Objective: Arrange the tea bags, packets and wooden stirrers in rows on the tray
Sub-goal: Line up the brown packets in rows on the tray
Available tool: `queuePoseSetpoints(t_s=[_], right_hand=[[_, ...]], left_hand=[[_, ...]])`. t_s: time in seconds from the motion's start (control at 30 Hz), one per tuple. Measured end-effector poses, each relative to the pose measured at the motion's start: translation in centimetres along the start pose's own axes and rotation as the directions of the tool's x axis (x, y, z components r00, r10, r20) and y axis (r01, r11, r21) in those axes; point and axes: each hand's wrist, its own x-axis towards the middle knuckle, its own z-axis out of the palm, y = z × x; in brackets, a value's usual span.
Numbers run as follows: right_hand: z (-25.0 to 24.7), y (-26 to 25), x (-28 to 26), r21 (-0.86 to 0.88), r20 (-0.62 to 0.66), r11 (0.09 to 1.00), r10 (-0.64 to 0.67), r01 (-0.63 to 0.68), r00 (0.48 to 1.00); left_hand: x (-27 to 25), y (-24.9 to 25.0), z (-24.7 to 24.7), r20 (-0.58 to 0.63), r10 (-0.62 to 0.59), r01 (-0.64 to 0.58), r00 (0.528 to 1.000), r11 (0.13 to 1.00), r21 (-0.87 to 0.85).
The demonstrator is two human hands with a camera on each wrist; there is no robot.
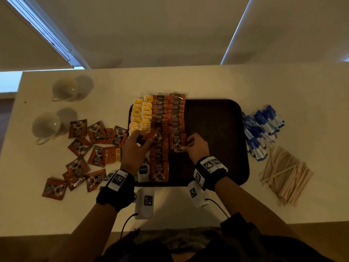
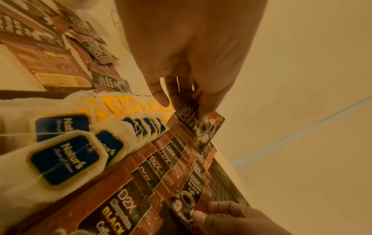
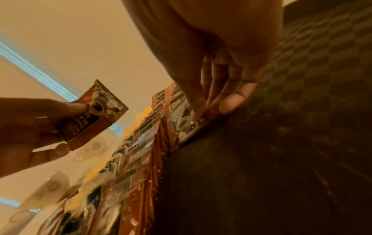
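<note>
A dark brown tray (image 1: 217, 129) holds two columns of yellow-tagged tea bags (image 1: 141, 114) at its left and two columns of brown coffee packets (image 1: 160, 110) beside them. My left hand (image 1: 145, 138) holds one coffee packet (image 1: 152, 136) tilted above the first packet column; the left wrist view shows this packet (image 2: 199, 125) pinched between thumb and fingers. My right hand (image 1: 186, 144) pinches the right edge of the nearest packet (image 1: 176, 142) of the second column, which lies flat on the tray. Its fingertips (image 3: 211, 109) curl down onto that edge.
Several loose coffee packets (image 1: 85, 148) lie on the white table left of the tray, near two cups (image 1: 65, 89) (image 1: 46, 126). Blue-and-white sachets (image 1: 260, 129) and a heap of wooden stirrers (image 1: 285, 174) lie right of it. The tray's right half is bare.
</note>
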Motion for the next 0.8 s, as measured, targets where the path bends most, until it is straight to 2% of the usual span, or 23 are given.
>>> queuePoseSetpoints(t_s=[0.1, 0.3, 0.4, 0.5, 0.57, 0.7, 0.8], right_hand=[[0.2, -0.1, 0.2, -0.035, -0.041, 0.999, -0.040, 0.038, 0.998], [0.6, -0.2, 0.5, -0.068, -0.059, 0.997, -0.031, 0.027, 0.998], [0.6, -0.2, 0.3, -0.057, -0.069, 0.997, -0.060, 0.056, 0.996], [0.2, -0.7, -1.0, 0.021, -0.133, 0.993, -0.114, 0.118, 0.985], [0.1, -1.6, -2.3, 0.139, -0.085, 0.974, -0.165, 0.176, 0.983], [-0.1, -2.7, -4.3, 0.361, 0.144, 0.915, -0.247, 0.181, 0.958], [0.0, -2.3, -4.6, 0.346, 0.114, 0.918, -0.246, 0.194, 0.963]], left_hand=[[-0.3, 0.0, -0.3, -0.009, -0.001, 0.001, 1.000, 0.999, -0.040], [-0.3, -0.1, -0.4, -0.023, -0.054, 0.052, 0.998, 0.997, -0.049], [-0.3, 0.0, -0.4, 0.005, -0.116, 0.115, 0.993, 0.984, -0.137], [-0.4, 0.5, -0.2, 0.054, -0.164, 0.172, 0.985, 0.958, -0.230], [-0.5, 0.7, 0.2, 0.076, -0.196, 0.210, 0.978, 0.935, -0.286], [-0.7, 1.1, 1.0, 0.138, -0.232, 0.265, 0.963, 0.905, -0.331], [-1.0, 1.6, 1.6, 0.210, -0.218, 0.278, 0.953, 0.907, -0.318]])
